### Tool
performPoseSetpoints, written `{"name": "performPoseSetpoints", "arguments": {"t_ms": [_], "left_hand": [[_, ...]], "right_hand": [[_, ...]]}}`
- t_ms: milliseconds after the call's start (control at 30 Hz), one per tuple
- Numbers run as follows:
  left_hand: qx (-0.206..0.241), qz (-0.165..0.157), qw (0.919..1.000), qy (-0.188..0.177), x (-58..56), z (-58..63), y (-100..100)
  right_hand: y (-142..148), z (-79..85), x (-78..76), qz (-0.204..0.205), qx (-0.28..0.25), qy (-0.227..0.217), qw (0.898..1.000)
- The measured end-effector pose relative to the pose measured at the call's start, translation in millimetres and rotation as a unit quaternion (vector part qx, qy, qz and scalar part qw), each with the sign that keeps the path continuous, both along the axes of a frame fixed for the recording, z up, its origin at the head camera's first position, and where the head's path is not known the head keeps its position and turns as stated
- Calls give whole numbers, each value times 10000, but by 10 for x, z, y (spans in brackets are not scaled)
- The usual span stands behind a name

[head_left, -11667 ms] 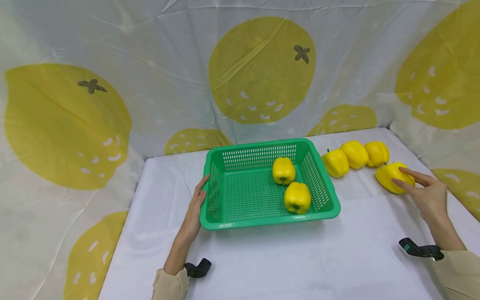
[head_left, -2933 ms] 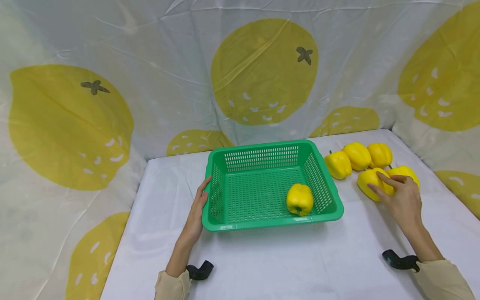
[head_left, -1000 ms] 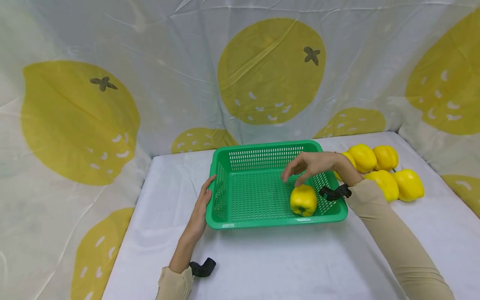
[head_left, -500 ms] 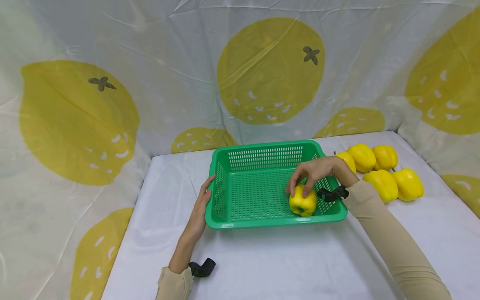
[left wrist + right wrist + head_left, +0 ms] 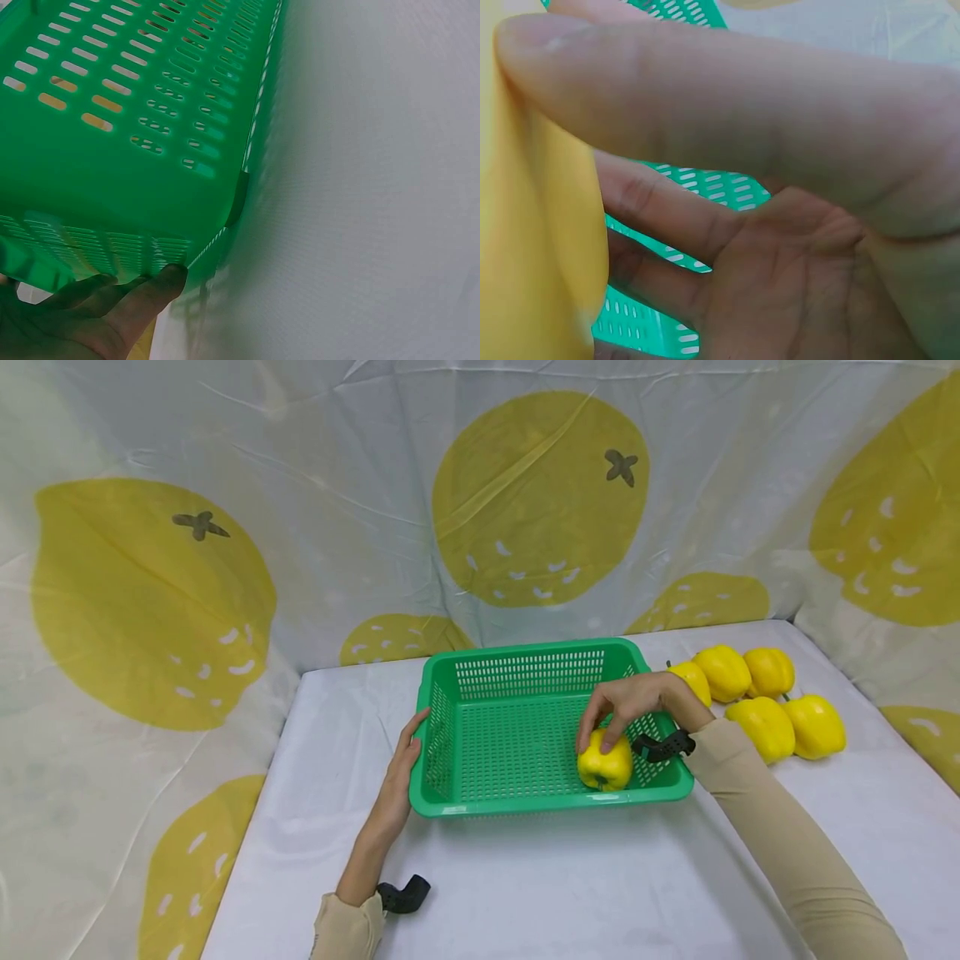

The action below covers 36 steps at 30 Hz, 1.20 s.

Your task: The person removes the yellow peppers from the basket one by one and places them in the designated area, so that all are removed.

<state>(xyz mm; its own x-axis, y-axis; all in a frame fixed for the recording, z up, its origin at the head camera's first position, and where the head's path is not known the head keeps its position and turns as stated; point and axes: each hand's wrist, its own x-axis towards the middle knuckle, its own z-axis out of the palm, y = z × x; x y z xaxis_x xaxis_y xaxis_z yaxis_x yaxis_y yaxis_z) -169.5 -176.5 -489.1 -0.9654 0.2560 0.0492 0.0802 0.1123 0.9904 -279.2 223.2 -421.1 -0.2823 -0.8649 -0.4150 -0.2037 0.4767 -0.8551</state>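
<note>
A yellow bell pepper (image 5: 604, 766) sits at the front right inside a green plastic basket (image 5: 547, 803) with slotted walls. My right hand (image 5: 628, 700) reaches over the basket's right side and grips this pepper from above. Close up in the right wrist view, the thumb (image 5: 667, 90) presses on the yellow bell pepper (image 5: 540, 247), and other fingers are on its far side. At the basket's left end my left hand (image 5: 393, 781) rests against the outer wall. The left wrist view shows its fingers (image 5: 146, 300) fairly straight, touching the green basket (image 5: 135, 180) from outside.
Right of the basket, several more yellow bell peppers (image 5: 761, 727) lie close together on the white cloth (image 5: 555, 885). One is partly hidden behind my right wrist. A lemon-print curtain (image 5: 360, 527) hangs behind the table and along both sides.
The basket held two peppers at first; one now lies with the group at right. My right hand came back over the basket and took hold of the other pepper. The left hand kept its place.
</note>
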Motion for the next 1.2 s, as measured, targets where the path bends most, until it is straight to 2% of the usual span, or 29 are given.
{"name": "performPoseSetpoints", "arguments": {"t_ms": [267, 600, 800, 1000, 1200], "left_hand": [[17, -3, 10000, 17, 1, -2, 3], [34, 36, 10000, 3, 3, -3, 8], [37, 38, 10000, 7, 5, 1, 13], [-33, 62, 10000, 19, -3, -3, 8], [-83, 65, 9999, 10, -7, -9, 7]], "right_hand": [[20, -24, -17, -96, -189, -323, 9993], [1, -2, -45, 397, -100, -321, 9986], [2, -5, -45, 467, -59, -215, 9987], [0, -9, -17, 178, -65, 73, 9998], [-10, -12, 15, -703, -201, 247, 9970]]}}
